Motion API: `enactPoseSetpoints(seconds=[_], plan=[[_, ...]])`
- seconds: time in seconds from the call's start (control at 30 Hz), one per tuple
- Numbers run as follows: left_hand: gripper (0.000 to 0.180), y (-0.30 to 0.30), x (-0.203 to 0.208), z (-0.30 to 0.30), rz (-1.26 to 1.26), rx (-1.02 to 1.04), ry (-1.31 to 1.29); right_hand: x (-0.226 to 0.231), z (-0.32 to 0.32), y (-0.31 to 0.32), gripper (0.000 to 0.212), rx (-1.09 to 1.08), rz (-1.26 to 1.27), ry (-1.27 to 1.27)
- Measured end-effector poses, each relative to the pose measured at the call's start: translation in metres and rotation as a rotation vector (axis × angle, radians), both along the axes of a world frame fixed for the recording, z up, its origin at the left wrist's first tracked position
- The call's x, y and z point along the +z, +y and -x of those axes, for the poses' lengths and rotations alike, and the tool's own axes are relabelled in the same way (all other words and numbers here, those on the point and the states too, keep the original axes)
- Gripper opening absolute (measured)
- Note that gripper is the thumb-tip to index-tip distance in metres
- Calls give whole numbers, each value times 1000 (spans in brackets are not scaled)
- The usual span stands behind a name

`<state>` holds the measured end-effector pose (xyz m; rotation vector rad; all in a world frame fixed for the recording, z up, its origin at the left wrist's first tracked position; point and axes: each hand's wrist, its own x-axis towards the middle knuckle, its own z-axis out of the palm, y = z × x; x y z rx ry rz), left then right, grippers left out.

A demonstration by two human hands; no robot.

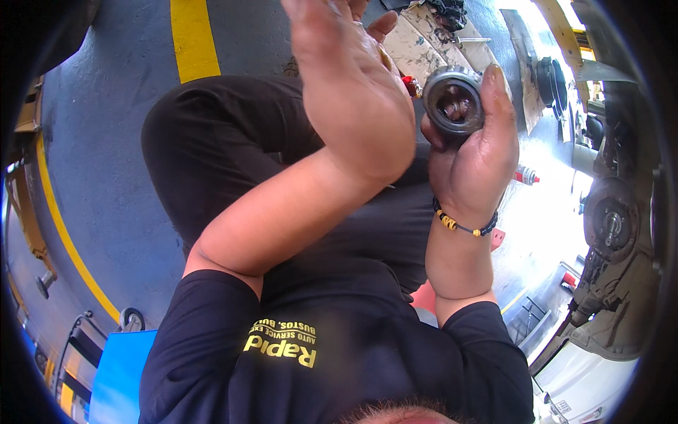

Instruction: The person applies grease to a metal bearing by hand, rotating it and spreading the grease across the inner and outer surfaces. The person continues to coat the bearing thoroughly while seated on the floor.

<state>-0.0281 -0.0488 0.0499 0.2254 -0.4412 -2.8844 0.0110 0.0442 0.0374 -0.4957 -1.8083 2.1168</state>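
My right hand (pixel 480 145) is closed around a dark, round, hollow metal part (pixel 432 90), its open end turned up toward me. The part has a ribbed outer edge, and its middle looks greasy and reddish brown. A beaded bracelet circles that wrist. My left hand (pixel 349 88) is raised just left of the part, close to the camera and apart from it. Its fingers run toward the upper edge, partly cut off, and those that show look spread. Small red and yellow items (pixel 411 86) show between the two hands, too small to name.
Stained cardboard (pixel 417 46) lies ahead with dark items and a thin metal rod (pixel 474 40) on it. A black round part (pixel 552 83) sits farther right. A red and white can (pixel 526 175) lies beyond my right wrist. A vehicle's wheel hub (pixel 611 219) is at the right.
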Motion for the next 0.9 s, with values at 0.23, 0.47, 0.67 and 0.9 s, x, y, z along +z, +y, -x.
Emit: enactPoseSetpoints(seconds=[0.23,0.47,0.67,0.9], plan=[[72,17,-13,3,220,156,28,6,-8,-17,33,173,-267,136],[76,27,-50,33,631,542,20,10,-23,-24,45,155,-517,113],[78,3,-63,59,788,664,90,2,-22,0,50,159,-82,-162],[77,-7,-39,21,-152,-219,170,8,-15,25,33,175,404,-54]])
